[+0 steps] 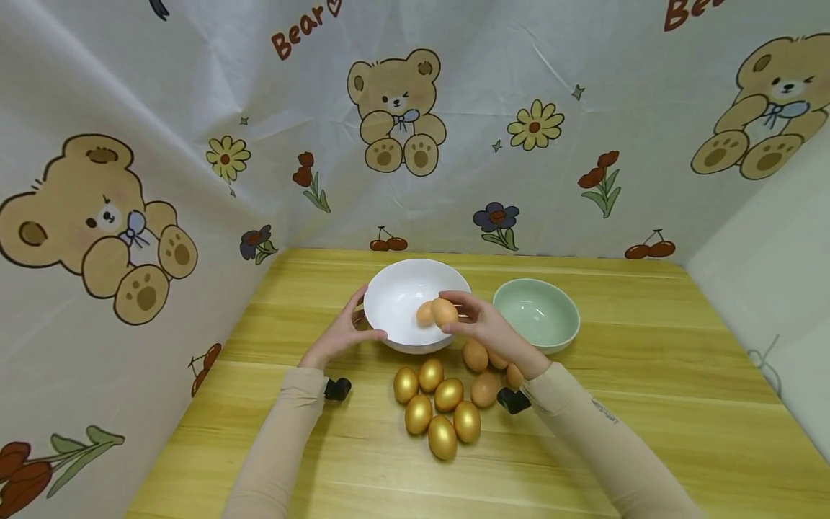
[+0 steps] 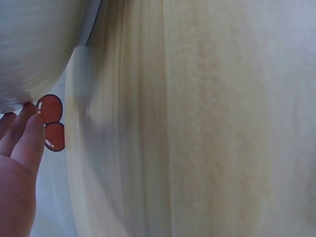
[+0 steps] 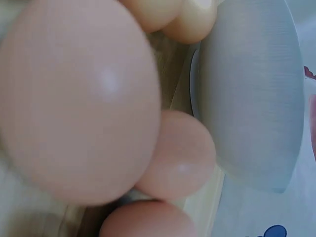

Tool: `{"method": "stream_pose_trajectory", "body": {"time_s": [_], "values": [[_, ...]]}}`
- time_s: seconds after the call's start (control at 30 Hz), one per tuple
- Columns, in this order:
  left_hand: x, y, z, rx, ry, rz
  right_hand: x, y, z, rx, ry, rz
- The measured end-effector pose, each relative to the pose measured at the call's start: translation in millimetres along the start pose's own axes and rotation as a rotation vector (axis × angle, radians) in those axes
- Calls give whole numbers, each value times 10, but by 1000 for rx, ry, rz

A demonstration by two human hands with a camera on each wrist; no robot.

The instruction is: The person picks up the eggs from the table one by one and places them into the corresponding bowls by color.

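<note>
a: eggs first. where is the one being handled?

b: the right hand (image 1: 483, 328) pinches a brown egg (image 1: 444, 312) in its fingertips, right over the near rim of the white bowl (image 1: 395, 285). fingers curled round it, thumb underneath as far as the head view shows.

a: anything in that bowl?

b: one other brown egg (image 1: 424, 314) lies inside, touching or just behind the held one; i cannot tell which.

a: and the left hand?

b: the left hand (image 1: 344, 331) cups the white bowl's left side, thumb along the near rim, fingers curved against the outer wall. in the left wrist view the fingertips (image 2: 22, 129) meet the bowl's pale underside (image 2: 34, 49) above the wooden table (image 2: 197, 123).

a: so the hands are apart?

b: yes, on opposite sides of the bowl, the left holding the bowl, the right clamped on the egg.

a: what lies around them?

b: a green bowl (image 1: 537, 313) sits just right of the white one, close beside it. nearer the person, six golden eggs (image 1: 436, 411) are clustered together on the table (image 1: 648, 404). a few more brown eggs (image 1: 481, 371) lie partly under the right wrist, between the golden cluster and the green bowl. the right wrist view shows those brown eggs (image 3: 180, 158) blurred and close, next to the green bowl's outer wall (image 3: 252, 94).

a: backdrop?

b: a cloth printed with bears (image 1: 395, 108), flowers and cherries stands round the table on three sides.
</note>
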State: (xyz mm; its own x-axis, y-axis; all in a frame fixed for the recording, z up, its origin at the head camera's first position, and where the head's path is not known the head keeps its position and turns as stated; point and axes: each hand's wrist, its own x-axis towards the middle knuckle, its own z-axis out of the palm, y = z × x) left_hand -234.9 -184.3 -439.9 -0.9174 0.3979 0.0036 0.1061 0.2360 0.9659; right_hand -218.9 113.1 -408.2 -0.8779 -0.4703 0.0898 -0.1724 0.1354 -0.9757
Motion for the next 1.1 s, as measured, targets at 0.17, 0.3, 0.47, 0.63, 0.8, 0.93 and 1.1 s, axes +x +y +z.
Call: {"method": "stream_pose_trajectory", "body": {"time_s": [0.17, 0.3, 0.47, 0.63, 0.8, 0.93, 1.1], "values": [[-1, 6, 1, 4, -2, -2, 127, -21, 59, 23, 13, -3], [39, -65, -8, -1, -4, -7, 188, -151, 118, 30, 19, 2], [116, -266, -21, -10, 9, -3, 370, 15, 141, 30, 30, 22], [134, -324, -14, 3, 31, 7, 544, 141, 148, 25, 77, 35], [122, -340, -21, 7, 40, 1, 647, 167, 152, 43, 106, 68], [120, -353, -32, 1, 43, 0, 708, 182, 160, 43, 116, 100], [128, -351, -33, 5, 39, 4, 775, 217, 172, 30, 159, 138]]}}
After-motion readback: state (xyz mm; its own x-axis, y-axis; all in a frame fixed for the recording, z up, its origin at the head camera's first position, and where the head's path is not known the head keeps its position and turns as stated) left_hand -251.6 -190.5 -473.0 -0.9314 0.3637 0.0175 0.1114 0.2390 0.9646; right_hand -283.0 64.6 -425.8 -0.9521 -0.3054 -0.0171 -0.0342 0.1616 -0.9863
